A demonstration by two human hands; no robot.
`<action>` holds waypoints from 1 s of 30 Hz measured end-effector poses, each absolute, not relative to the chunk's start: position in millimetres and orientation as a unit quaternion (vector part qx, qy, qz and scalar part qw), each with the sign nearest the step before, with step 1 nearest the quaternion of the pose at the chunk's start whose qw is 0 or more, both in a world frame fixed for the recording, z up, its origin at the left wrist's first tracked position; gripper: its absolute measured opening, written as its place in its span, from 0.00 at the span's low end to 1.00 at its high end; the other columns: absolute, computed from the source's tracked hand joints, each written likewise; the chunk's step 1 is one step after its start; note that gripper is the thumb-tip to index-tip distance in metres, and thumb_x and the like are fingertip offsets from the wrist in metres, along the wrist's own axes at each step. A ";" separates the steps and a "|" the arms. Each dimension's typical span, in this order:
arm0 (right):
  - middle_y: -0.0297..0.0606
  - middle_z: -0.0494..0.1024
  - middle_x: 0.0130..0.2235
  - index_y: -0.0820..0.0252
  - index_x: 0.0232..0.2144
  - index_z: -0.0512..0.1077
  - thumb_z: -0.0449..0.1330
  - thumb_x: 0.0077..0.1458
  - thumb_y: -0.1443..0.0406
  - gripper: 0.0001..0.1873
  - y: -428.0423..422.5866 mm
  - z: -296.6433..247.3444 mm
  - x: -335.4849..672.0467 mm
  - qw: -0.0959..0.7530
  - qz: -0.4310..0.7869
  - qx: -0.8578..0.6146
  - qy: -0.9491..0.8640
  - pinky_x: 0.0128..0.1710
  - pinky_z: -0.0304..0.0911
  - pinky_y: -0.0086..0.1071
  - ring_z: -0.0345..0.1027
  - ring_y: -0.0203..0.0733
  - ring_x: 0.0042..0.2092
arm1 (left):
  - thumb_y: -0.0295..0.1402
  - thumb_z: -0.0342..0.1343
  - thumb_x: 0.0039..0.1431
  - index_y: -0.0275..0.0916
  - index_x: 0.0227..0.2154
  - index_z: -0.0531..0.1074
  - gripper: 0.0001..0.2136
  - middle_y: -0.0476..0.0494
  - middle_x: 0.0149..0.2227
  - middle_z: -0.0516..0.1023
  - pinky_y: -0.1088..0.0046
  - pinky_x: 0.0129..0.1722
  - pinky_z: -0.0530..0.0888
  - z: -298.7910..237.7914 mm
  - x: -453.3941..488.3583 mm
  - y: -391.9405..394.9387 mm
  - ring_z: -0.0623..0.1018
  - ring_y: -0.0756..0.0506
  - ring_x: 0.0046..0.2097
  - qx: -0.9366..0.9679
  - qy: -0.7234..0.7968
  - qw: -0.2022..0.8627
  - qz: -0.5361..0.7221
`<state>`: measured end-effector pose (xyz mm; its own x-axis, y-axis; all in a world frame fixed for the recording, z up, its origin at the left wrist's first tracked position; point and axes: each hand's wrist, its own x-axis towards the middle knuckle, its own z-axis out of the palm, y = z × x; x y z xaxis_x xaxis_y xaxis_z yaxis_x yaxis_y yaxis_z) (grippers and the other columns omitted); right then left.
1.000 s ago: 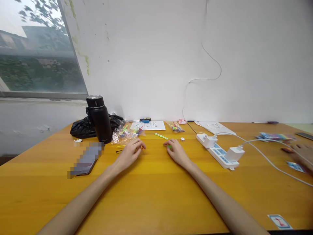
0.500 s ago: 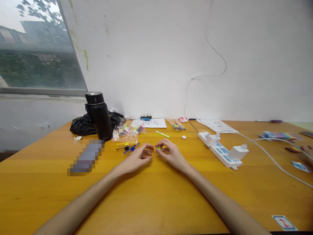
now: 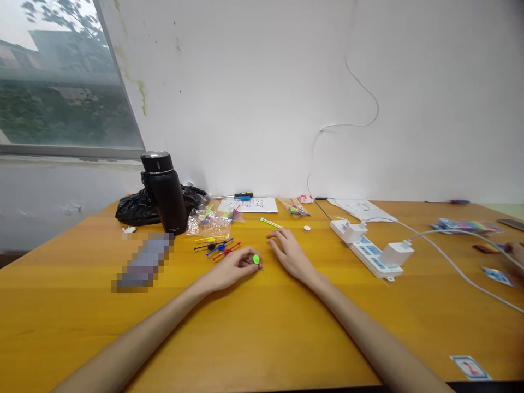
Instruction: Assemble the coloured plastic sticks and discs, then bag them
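Observation:
My left hand (image 3: 234, 267) rests on the yellow wooden table (image 3: 254, 327) with its fingers pinched on a small green round piece (image 3: 256, 259). My right hand (image 3: 289, 252) lies just to the right of it, fingers stretched out flat on the table and holding nothing. Thin coloured plastic sticks (image 3: 216, 246) in yellow, black, blue and red lie just left of my left hand. A green stick (image 3: 271, 222) and a small white disc (image 3: 307, 228) lie beyond my right hand.
A black bottle (image 3: 164, 191) stands before a black bag (image 3: 135, 209) at the left, beside a clear bag of parts (image 3: 209, 222). A blurred flat object (image 3: 143, 262) lies nearby. A white power strip (image 3: 366, 248) with chargers and cable sits right. Another person's hand (image 3: 516, 255) shows at the right edge.
My hands came together at the middle; the green piece passed from my right fingers to my left. My right hand has drawn back and flattened. Coloured sticks near my left hand became visible.

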<state>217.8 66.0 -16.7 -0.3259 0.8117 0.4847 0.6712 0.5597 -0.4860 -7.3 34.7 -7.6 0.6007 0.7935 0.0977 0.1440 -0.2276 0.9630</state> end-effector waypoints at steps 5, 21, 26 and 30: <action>0.47 0.63 0.65 0.60 0.59 0.66 0.47 0.68 0.58 0.22 85.2 -37.2 234.7 0.251 0.006 -0.527 -0.812 0.64 0.51 0.48 0.51 0.50 0.66 | 0.43 0.58 0.61 0.39 0.43 0.71 0.14 0.41 0.45 0.78 0.70 0.46 0.69 -6.4 -5.7 33.4 0.76 0.45 0.45 0.726 0.323 0.525 0.305; 0.46 0.69 0.59 0.59 0.55 0.68 0.48 0.67 0.61 0.19 89.1 -39.5 236.2 0.248 -0.040 -0.537 -0.806 0.62 0.54 0.47 0.56 0.51 0.63 | 0.43 0.56 0.62 0.39 0.44 0.71 0.14 0.41 0.45 0.78 0.70 0.46 0.70 -14.1 -7.6 36.4 0.76 0.45 0.44 0.741 0.323 0.507 0.299; 0.45 0.73 0.47 0.59 0.45 0.70 0.52 0.64 0.65 0.11 84.7 -31.3 234.1 0.276 -0.062 -0.544 -0.790 0.54 0.61 0.43 0.64 0.50 0.51 | 0.43 0.56 0.63 0.40 0.44 0.71 0.14 0.42 0.45 0.78 0.71 0.45 0.70 -14.7 -8.0 36.5 0.76 0.46 0.44 0.744 0.322 0.505 0.297; 0.45 0.72 0.50 0.58 0.49 0.69 0.53 0.64 0.64 0.13 85.3 -31.4 234.6 0.275 -0.066 -0.535 -0.796 0.54 0.60 0.43 0.63 0.51 0.53 | 0.43 0.56 0.63 0.40 0.44 0.71 0.14 0.42 0.44 0.78 0.71 0.45 0.70 -13.1 -7.7 35.5 0.76 0.46 0.44 0.746 0.324 0.501 0.296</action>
